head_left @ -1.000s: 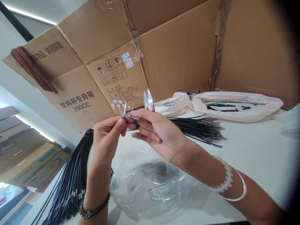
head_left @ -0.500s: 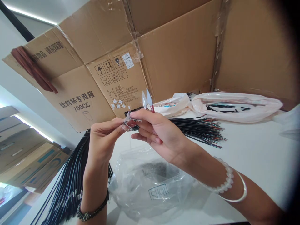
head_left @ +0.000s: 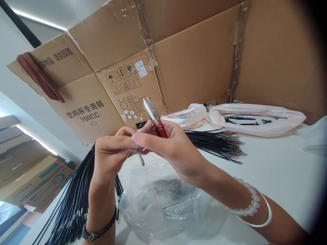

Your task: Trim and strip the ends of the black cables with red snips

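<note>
My left hand (head_left: pixel 109 154) is pinched closed at the centre, its fingertips meeting those of my right hand (head_left: pixel 178 149). Between them a small silvery-grey strip (head_left: pixel 140 157) pokes downward, with thin clear wisps around it. What exactly it is, I cannot make out. Red-handled thread snips (head_left: pixel 160 130) are gripped in my right hand, blades pointing up and slightly left. Below both hands lies a clear plastic bag (head_left: pixel 173 211) with greyish small contents. Black cables (head_left: pixel 74 190) in a thick bundle hang beside my left forearm.
Another bundle of black cables (head_left: pixel 214 144) with bare coloured ends lies on the white table (head_left: pixel 276 163). Two pale bags (head_left: pixel 258 131) (head_left: pixel 195 114) with black pieces sit along the back. Cardboard (head_left: pixel 194 71) walls the far side, with a brown cloth (head_left: pixel 41 76) over its left edge.
My right thumb and fingers have moved in against my left fingertips. The snips have tilted leftward and their red handles now show more. The silvery strip now points downward.
</note>
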{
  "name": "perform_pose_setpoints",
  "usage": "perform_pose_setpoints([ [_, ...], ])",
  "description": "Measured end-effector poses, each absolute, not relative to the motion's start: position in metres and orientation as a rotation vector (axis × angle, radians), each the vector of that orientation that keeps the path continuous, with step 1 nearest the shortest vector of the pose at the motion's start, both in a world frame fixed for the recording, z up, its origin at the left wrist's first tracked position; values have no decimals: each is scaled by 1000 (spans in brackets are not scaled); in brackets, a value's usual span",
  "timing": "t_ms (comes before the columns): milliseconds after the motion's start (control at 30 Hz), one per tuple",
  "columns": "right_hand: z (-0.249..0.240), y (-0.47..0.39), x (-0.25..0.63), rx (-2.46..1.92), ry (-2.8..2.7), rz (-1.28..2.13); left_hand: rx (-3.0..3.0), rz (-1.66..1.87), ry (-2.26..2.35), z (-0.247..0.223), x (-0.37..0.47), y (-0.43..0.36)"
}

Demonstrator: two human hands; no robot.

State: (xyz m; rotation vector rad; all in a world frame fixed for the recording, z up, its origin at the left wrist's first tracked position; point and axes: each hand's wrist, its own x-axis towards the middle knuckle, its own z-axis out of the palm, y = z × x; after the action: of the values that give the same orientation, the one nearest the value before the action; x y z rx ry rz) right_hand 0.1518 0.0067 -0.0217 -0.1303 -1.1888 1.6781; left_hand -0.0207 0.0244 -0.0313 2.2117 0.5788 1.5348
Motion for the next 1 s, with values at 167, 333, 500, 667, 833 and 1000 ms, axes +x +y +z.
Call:
perform_pose_setpoints([
  [167,-21,-2,154,-15,-1288,1681,2306,1524,484,-29,-22,22],
  [333,-21,-8,156,-32,-1377,1621,2351,1467,397,-26,-24,21],
  [500,-24,-8,156,-38,-1440,1589,2313,1486,294,-28,-23,24],
  [667,-23,-10,154,-119,-1462,1537,2150,1497,339,-33,-19,25],
  [833,-19,-10,153,-133,-1432,1568,2034,1498,349,-34,-19,27],
  [1000,-20,-9,151,-120,-1417,1596,1947,1538,412,-32,-19,28],
])
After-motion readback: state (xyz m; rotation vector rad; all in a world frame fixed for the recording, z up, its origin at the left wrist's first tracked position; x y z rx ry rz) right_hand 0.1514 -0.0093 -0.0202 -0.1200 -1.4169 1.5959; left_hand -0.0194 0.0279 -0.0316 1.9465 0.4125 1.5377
